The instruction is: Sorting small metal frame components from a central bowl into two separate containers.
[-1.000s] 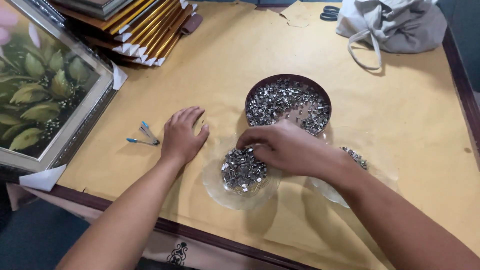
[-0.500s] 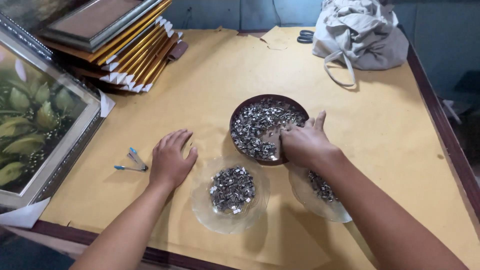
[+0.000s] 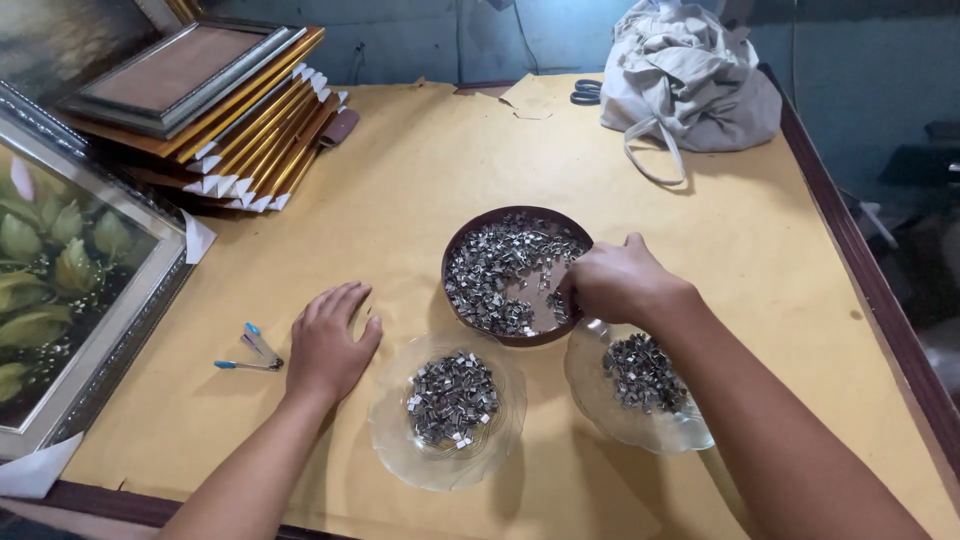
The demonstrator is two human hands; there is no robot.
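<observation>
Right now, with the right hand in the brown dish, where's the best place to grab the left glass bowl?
Probably by the near-left rim of the left glass bowl. It is wide and shallow with a flared, wavy edge, and its clips are heaped in the middle. The far-right rim crowds the brown dish, where the right hand works. The left hand lies flat beside it, so come in from the left.
</observation>
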